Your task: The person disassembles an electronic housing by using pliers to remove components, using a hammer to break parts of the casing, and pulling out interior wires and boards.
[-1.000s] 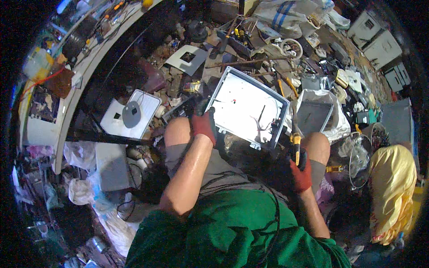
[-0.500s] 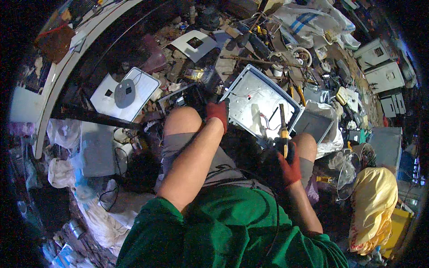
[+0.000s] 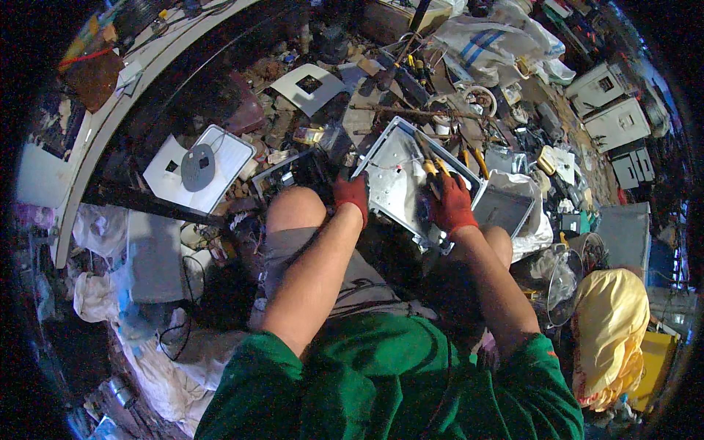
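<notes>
In front of my knees, a shallow grey metal box [image 3: 389,189] lies tilted, its bright inside facing up. My left hand [image 3: 352,198], in a red and dark glove, is closed on the box's left corner. Gloved the same way, my right hand [image 3: 452,202] reaches over the right part of the box. It is closed around a hand tool [image 3: 430,168] with yellow-and-black grips and a dark end pointing away from me. My fingers hide part of the tool, so its exact kind is unclear. A small wire shows inside the box.
Left lie white panels [image 3: 158,170] with a round grey disc [image 3: 198,167] on top. Another white panel [image 3: 323,106] is farther off. A grey tray [image 3: 504,209] sits right of the box. Scrap and tools crowd the far side. A yellow sack [image 3: 611,330] stands at right.
My right hand has moved from beside my right knee up and left over the box, bringing the tool with it. My left hand keeps its hold on the corner.
</notes>
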Demonstrator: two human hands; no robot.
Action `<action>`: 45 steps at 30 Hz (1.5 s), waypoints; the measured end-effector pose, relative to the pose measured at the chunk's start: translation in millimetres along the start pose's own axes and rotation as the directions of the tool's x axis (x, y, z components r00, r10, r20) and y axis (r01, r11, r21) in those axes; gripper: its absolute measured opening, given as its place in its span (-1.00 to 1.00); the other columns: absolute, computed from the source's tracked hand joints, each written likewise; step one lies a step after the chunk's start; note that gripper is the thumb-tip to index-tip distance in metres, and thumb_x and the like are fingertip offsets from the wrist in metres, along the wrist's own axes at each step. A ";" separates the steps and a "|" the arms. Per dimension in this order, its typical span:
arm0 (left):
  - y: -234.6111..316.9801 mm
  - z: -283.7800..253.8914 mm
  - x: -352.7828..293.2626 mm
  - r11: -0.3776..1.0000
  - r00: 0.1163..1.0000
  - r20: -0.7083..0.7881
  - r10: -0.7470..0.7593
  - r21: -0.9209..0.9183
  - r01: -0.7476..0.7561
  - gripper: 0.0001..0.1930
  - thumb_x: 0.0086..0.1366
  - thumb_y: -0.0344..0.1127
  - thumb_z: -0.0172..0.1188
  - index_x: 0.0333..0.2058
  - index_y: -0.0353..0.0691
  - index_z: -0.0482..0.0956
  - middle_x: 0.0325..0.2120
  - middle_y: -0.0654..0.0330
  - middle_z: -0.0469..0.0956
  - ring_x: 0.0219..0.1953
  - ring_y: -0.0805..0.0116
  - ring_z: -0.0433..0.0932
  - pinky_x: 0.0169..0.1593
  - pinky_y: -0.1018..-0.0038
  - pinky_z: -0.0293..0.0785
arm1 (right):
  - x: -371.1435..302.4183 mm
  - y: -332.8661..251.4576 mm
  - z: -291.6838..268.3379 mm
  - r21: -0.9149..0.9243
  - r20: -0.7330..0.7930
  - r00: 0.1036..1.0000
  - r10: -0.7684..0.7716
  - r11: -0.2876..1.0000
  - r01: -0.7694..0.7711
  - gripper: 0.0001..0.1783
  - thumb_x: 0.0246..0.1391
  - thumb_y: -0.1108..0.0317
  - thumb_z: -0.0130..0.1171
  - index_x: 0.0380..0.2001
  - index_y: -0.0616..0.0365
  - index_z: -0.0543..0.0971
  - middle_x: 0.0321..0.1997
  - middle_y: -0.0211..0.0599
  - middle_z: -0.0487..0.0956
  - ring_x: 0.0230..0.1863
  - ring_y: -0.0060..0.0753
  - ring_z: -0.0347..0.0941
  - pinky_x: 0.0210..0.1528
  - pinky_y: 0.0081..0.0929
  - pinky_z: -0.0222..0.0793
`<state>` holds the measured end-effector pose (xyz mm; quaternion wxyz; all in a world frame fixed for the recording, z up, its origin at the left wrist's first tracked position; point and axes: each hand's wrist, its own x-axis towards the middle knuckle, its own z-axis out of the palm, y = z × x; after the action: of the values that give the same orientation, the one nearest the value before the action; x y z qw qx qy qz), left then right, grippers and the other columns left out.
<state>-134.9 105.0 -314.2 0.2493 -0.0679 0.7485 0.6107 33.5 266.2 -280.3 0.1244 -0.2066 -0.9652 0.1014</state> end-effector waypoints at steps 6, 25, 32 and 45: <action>-38.0 -2.4 34.5 0.995 0.996 0.070 -0.050 -0.083 0.055 -0.48 0.08 -0.29 0.17 0.04 -0.36 0.40 0.00 -0.13 0.47 0.02 -0.03 0.48 0.09 0.24 0.36 | 12.1 -0.4 5.9 -0.058 0.017 0.998 -0.060 0.996 0.061 -0.41 -0.14 0.24 0.26 0.01 0.14 0.38 0.00 -0.01 0.46 0.10 0.17 0.29 0.15 -0.04 0.23; 15.8 2.6 -15.0 0.859 0.924 -0.209 0.321 0.475 -0.191 -0.23 0.09 -0.24 0.17 0.23 -0.43 0.07 0.15 -0.33 0.21 0.25 -0.18 0.15 0.31 0.17 0.09 | 25.2 -25.2 -23.0 -0.171 0.366 0.912 0.186 0.977 -0.130 0.05 -0.16 -0.35 0.17 0.36 -0.23 0.05 0.45 0.00 -0.09 0.41 0.30 -0.17 0.27 0.34 -0.13; 130.6 9.2 42.3 0.464 0.690 0.371 0.621 0.535 -0.706 -0.32 0.23 -0.29 0.04 0.29 -0.22 0.02 0.19 -0.29 0.15 0.22 -0.20 0.22 0.26 0.14 0.18 | 22.6 -26.7 -21.8 -0.149 0.375 0.906 0.196 0.977 -0.150 -0.01 -0.08 -0.32 0.12 0.36 -0.21 0.04 0.46 -0.04 -0.12 0.41 0.33 -0.21 0.32 0.31 -0.22; 204.4 117.2 144.6 0.004 0.799 0.447 0.403 0.871 -0.490 -0.24 0.21 0.06 0.01 0.31 -0.08 -0.02 0.12 -0.12 0.33 0.09 -0.07 0.42 0.10 0.11 0.37 | 20.8 -16.4 -24.6 -0.056 0.420 0.891 0.173 0.985 -0.165 -0.03 -0.07 -0.30 0.11 0.36 -0.29 0.02 0.46 -0.02 -0.13 0.43 0.28 -0.23 0.32 0.36 -0.26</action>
<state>-309.1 295.4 -215.4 0.0526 0.3666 0.9280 0.0410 15.9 263.9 -248.8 -0.0992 -0.2640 -0.9483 0.1454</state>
